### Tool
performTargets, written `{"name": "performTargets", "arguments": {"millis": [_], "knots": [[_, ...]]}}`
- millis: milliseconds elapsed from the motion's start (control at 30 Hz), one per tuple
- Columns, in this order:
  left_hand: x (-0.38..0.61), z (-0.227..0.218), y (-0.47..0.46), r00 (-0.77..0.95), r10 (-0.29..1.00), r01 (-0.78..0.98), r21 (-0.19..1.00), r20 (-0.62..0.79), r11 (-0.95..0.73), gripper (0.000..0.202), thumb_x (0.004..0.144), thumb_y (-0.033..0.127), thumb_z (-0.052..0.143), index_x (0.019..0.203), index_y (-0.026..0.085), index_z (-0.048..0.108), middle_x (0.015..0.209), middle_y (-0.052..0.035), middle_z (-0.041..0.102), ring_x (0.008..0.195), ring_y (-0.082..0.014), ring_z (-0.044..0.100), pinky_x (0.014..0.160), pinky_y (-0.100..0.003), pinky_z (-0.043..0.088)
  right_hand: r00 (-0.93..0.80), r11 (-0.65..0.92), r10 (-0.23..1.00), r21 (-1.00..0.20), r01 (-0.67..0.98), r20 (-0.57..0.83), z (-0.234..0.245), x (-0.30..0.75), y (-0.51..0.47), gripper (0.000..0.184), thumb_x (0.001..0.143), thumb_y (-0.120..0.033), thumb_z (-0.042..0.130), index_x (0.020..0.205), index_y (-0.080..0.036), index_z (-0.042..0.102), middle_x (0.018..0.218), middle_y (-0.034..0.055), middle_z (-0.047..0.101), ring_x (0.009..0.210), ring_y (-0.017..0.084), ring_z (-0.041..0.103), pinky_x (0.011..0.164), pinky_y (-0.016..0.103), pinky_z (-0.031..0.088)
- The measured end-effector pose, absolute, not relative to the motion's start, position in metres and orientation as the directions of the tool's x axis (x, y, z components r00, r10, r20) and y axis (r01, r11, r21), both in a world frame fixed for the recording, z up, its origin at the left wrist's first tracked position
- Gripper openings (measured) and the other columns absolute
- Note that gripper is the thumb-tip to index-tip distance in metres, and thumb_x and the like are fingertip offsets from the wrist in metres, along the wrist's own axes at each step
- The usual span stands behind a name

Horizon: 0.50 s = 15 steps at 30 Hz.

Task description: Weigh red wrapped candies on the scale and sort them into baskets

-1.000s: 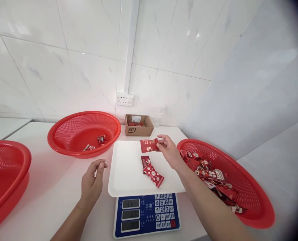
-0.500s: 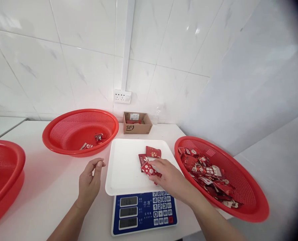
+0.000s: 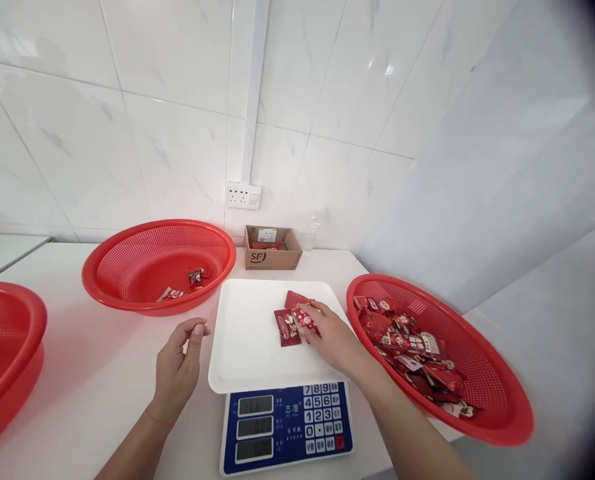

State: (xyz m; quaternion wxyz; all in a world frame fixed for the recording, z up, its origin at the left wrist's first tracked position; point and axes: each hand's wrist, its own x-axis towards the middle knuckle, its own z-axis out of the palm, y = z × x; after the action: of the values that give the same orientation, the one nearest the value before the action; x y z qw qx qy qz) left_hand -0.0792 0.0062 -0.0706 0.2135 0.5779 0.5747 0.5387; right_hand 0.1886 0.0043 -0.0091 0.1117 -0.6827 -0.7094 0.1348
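Note:
My right hand [image 3: 330, 337] is over the right part of the white scale tray [image 3: 242, 360], its fingers closed on a red packet with white dots [image 3: 305, 320]. A dark red packet [image 3: 287, 328] lies flat on the tray just left of my fingertips. Behind them is another red packet [image 3: 296, 299], partly covered. My left hand [image 3: 180, 360] is held left of the tray, fingers curled in and thumb against them, with nothing visible in it. Below the tray shows the scale's blue panel [image 3: 287, 433] with displays and keys.
On the right stands a red basket [image 3: 507, 400] with many red packets. A second red basket [image 3: 127, 267] at back left holds a few packets. Another red basket [image 3: 12, 380] is at the left edge. A cardboard box [image 3: 282, 260] with red packets sits against the tiled wall.
My right hand has moved slightly back with the dotted packet, which is now lifted off the dark red one and turned. My left hand has stayed put.

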Motion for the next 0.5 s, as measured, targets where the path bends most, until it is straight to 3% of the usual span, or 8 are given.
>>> {"name": "performTargets", "arguments": {"millis": [267,367,500], "knots": [[-0.08,-0.069,0.007,-0.251,0.893,0.427,0.871,0.373,-0.244,0.03,0.084,0.045,0.043,0.091,0.02,0.059,0.081,-0.0042,0.067,0.078,-0.0181,0.064,0.07,-0.029,0.053,-0.153,0.146,0.988,-0.371,0.917,0.01,-0.012,0.16,0.002,0.042,0.086,-0.028,0.043,0.127,-0.022,0.051,0.142,0.0082,0.039,0.127,0.024,0.04,0.101,0.037,0.036],[-0.08,-0.068,0.007,-0.252,0.888,0.424,0.869,0.384,-0.255,0.029,0.085,0.044,0.043,0.091,0.02,0.059,0.082,-0.0043,0.067,0.077,-0.0178,0.064,0.07,-0.029,0.053,-0.172,0.161,0.985,-0.327,0.931,-0.003,-0.007,0.166,0.0,0.038,0.084,-0.021,0.044,0.12,-0.024,0.056,0.139,0.0067,0.043,0.123,0.024,0.043,0.098,0.041,0.038],[-0.079,-0.067,0.005,-0.264,0.883,0.426,0.868,0.389,-0.255,0.029,0.085,0.044,0.043,0.09,0.02,0.059,0.081,-0.0043,0.067,0.076,-0.0179,0.064,0.07,-0.029,0.053,-0.184,0.188,0.982,-0.289,0.939,0.042,0.005,0.165,-0.008,0.031,0.084,-0.02,0.045,0.109,-0.023,0.063,0.134,0.0064,0.049,0.125,0.023,0.041,0.103,0.043,0.03]]}}
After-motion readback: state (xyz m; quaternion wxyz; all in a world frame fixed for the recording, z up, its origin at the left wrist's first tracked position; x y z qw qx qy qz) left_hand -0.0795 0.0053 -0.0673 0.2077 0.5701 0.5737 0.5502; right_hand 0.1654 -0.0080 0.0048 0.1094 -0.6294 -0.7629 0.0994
